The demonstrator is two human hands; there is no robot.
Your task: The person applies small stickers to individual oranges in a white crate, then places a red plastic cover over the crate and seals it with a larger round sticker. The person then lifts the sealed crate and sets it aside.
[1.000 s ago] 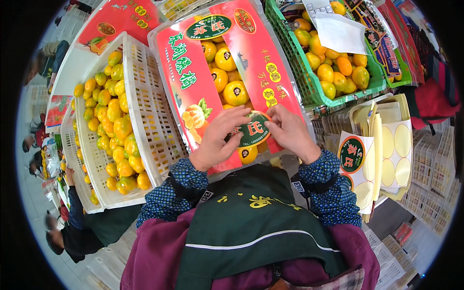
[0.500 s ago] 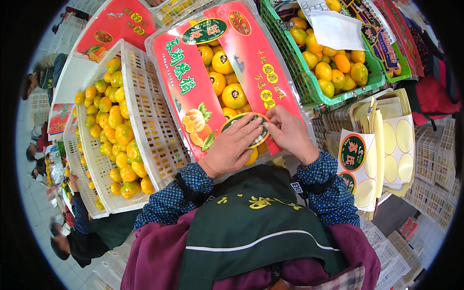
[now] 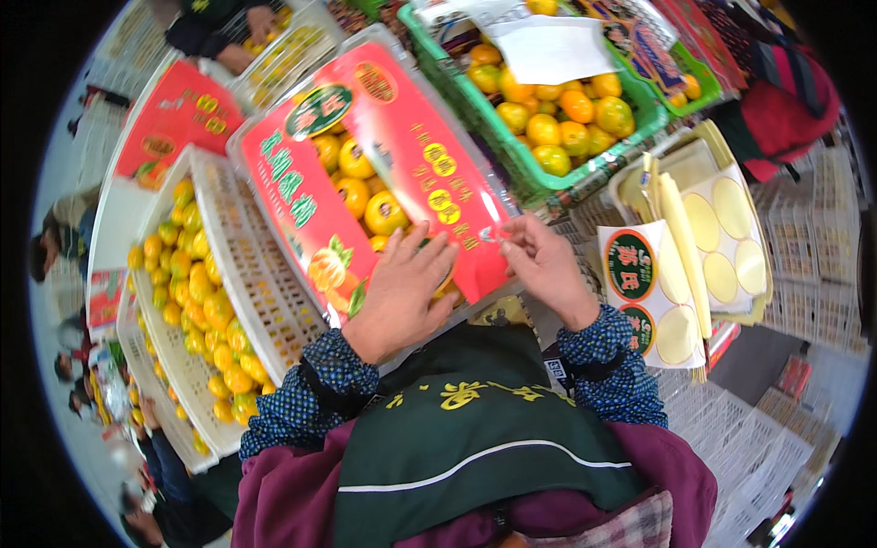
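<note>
A clear plastic box with a red printed cover [image 3: 457, 196] lies tilted in front of me, orange citrus fruit [image 3: 386, 212] showing through its middle window. My left hand [image 3: 399, 297] rests on the near end of the cover, fingers stretched out flat. Beneath those fingers, a dark green oval sticker [image 3: 446, 274] is mostly hidden. At the cover's right edge is my right hand [image 3: 548, 269], its fingers bent and thumb drawn toward the index finger. Whatever may be between those fingertips is too small to make out. Another green oval sticker [image 3: 319, 111] sits at the far end.
A white crate [image 3: 265, 265] of citrus stands at left, a green crate [image 3: 534, 183] of fruit at far right. Sticker sheets [image 3: 644, 283] lie by my right arm. Another person's hand [image 3: 260, 20] reaches a basket [image 3: 292, 68] at the back.
My right hand has left the oval sticker for the cover's right edge. My left hand stays flat at the near end. The whole view has shifted and turned.
</note>
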